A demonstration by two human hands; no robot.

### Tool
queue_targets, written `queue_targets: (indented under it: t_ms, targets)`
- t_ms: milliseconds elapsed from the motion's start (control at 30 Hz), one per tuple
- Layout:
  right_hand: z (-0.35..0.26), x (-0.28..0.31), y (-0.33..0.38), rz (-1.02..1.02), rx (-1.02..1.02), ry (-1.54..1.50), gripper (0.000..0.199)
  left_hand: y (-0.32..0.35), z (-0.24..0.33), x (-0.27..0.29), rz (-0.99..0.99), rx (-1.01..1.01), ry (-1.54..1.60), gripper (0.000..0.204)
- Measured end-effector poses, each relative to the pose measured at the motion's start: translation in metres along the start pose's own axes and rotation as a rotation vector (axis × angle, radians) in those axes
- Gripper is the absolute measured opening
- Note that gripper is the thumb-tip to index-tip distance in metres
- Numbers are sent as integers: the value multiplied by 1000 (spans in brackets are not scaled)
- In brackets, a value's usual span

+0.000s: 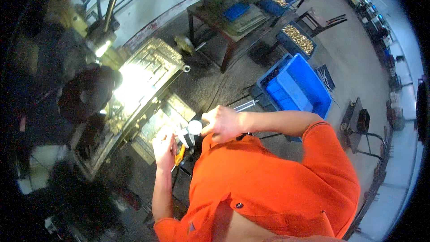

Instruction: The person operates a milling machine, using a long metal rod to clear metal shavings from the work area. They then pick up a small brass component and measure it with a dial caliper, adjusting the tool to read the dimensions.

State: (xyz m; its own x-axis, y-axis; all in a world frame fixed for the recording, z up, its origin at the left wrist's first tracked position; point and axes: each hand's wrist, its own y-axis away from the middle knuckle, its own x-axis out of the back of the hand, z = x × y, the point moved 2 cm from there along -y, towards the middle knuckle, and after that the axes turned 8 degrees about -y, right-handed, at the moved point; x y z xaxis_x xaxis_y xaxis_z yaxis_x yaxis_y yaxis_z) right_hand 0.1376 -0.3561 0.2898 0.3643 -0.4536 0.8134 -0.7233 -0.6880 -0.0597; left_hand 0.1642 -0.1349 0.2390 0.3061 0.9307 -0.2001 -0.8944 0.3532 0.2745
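Observation:
My right hand is closed round a dial caliper with a round white dial. The caliper's metal jaws point toward my left hand, and a silver bar extends past the right hand's far side. My left hand sits beside the jaws with its fingers pinched. Whatever is between those fingers is too small to make out. Just right of the left hand is a yellow-orange item, partly hidden, whose kind I cannot tell. Both hands are over a metal ledge at the machine's near side.
A brightly lit machine table stands at left, with a dark round machine part beside it. To the right are a blue bin and a blue tray of brass-coloured parts. A workbench stands farther back.

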Motion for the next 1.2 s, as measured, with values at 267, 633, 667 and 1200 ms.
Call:
queue_targets:
  t_ms: [267,633,667,1200]
  targets:
    - [2,3,6,2,-13,2,29,-11,-1,-15,-48,92,-219,14]
    - [11,11,1,-91,57,-10,34,-18,-11,-19,67,227,65,15]
    - [11,15,8,-31,100,-23,30,-15,0,-43,353,309,142,16]
    - [1,13,5,-43,182,-92,30,-33,-9,-6,-59,-13,3,21]
